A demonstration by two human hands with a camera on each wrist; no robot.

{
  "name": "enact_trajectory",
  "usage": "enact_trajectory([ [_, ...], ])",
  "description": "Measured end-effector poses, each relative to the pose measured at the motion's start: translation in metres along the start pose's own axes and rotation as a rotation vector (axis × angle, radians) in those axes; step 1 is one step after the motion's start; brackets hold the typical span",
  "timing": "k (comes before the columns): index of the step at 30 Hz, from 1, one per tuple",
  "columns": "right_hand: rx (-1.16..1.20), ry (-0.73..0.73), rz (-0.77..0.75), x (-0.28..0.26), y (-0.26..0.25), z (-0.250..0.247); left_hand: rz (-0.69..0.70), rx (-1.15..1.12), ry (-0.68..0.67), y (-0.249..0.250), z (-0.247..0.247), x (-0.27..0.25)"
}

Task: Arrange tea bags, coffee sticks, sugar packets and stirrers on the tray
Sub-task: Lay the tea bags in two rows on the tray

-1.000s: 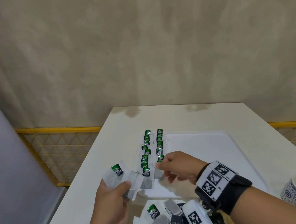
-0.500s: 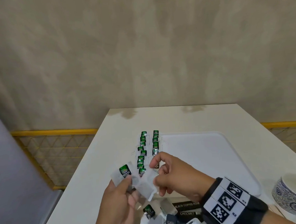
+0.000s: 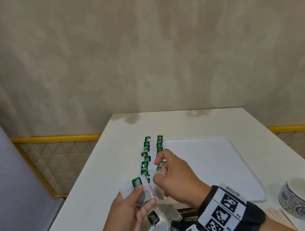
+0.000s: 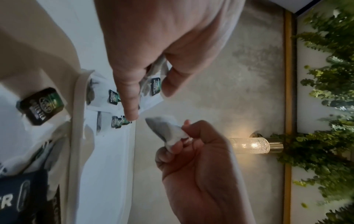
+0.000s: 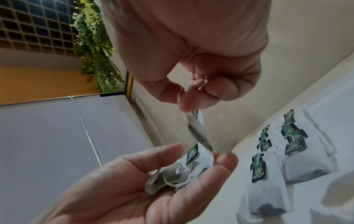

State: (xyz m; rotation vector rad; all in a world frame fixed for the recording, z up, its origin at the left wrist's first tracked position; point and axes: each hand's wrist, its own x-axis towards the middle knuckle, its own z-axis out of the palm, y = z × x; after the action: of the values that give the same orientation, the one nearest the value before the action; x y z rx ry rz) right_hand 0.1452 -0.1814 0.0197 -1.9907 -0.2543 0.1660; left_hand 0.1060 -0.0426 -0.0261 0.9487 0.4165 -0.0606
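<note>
Two rows of white tea bags with green tags [image 3: 146, 156] [image 5: 293, 139] lie along the left edge of the white tray [image 3: 212, 165]. In front of the tray my left hand [image 3: 143, 198] [image 5: 191, 165] grips a small bundle of tea bags [image 3: 134, 187] [image 4: 155, 86] between thumb and fingers. Just to its right, my right hand [image 3: 160, 178] [image 4: 180, 145] pinches a single tea bag [image 3: 159, 192] [image 4: 166, 131] [image 5: 199, 128], which hangs down beside the bundle. Black coffee sticks [image 3: 188, 214] lie below my hands, partly hidden by my right wrist.
A loose tea bag [image 3: 153, 217] lies near the table's front edge with others beside it. A blue patterned bowl [image 3: 301, 197] stands at the right, with wooden stirrers [image 3: 277, 216] in front of it. A yellow mesh fence [image 3: 59, 164] runs left of the table.
My right hand left the near end of the tray's tea bag row, came back to my left hand and took one tea bag from the bundle.
</note>
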Motion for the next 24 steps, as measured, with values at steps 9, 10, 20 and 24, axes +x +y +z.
enact_trajectory([
  [9, 0.074, -0.177, 0.018, -0.002, -0.004, 0.008, -0.079, -0.116, -0.229, 0.007, 0.005, -0.008],
  [10, 0.102, -0.164, 0.040, -0.001, -0.002, 0.006, -0.075, -0.110, -0.227, 0.007, 0.004, -0.007],
  [20, -0.011, -0.122, 0.172, 0.002, 0.026, -0.003, 0.103, 0.137, -0.254, -0.001, -0.008, 0.004],
  [24, 0.029, -0.137, 0.193, -0.001, 0.027, -0.001, 0.108, 0.132, -0.203, -0.003, -0.004, 0.003],
])
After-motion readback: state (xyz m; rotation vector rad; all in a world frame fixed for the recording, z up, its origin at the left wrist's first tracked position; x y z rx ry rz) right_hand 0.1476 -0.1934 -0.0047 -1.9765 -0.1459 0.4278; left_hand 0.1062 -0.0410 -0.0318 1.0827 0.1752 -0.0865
